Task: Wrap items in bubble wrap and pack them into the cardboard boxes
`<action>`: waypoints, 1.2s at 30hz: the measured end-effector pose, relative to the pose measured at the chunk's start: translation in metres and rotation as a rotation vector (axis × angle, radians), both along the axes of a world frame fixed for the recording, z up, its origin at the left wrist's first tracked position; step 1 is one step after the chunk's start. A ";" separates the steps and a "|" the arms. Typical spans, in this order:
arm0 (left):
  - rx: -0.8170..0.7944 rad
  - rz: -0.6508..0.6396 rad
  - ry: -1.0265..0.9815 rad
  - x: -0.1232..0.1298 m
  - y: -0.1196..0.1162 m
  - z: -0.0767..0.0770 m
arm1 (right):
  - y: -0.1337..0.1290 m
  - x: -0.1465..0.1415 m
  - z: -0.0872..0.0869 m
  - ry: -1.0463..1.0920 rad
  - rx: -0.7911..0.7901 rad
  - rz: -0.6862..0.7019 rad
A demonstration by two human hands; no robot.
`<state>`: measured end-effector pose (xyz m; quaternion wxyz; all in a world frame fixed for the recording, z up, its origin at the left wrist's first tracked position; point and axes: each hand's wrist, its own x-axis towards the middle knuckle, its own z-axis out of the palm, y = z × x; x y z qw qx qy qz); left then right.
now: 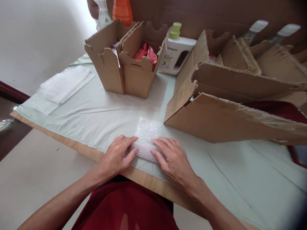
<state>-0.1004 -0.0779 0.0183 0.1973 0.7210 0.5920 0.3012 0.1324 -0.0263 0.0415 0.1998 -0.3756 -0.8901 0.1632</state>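
Observation:
A clear bubble-wrap sheet (148, 129) lies on the cloth close to the table's front edge. Its near part looks folded or rolled into a thicker band; whether something is inside I cannot tell. My left hand (120, 151) grips the left side of this band between thumb and fingers. On the right side, my right hand (171, 156) holds it the same way, fingertips resting on the plastic. The far half of the sheet lies flat beyond my fingers.
Bubble-wrap sheets (64, 84) are stacked on the left of the pale cloth (96, 118). Two cardboard bins (136, 78) stand at the back, one with red packets (152, 56). Beside them is a white bottle (176, 54). A large cardboard organizer (216, 118) fills the right.

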 end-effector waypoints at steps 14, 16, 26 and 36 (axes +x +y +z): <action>0.060 -0.139 -0.052 -0.001 -0.004 0.000 | -0.006 0.008 -0.004 0.034 -0.206 0.039; 0.038 -0.058 0.018 0.002 0.004 -0.002 | -0.009 0.007 -0.002 0.036 -0.082 -0.046; -0.239 0.270 -0.509 0.018 -0.022 0.004 | -0.012 -0.002 -0.013 0.094 0.032 -0.072; -0.461 0.134 -1.039 0.061 -0.022 0.020 | -0.043 0.021 0.005 0.468 -0.455 -0.180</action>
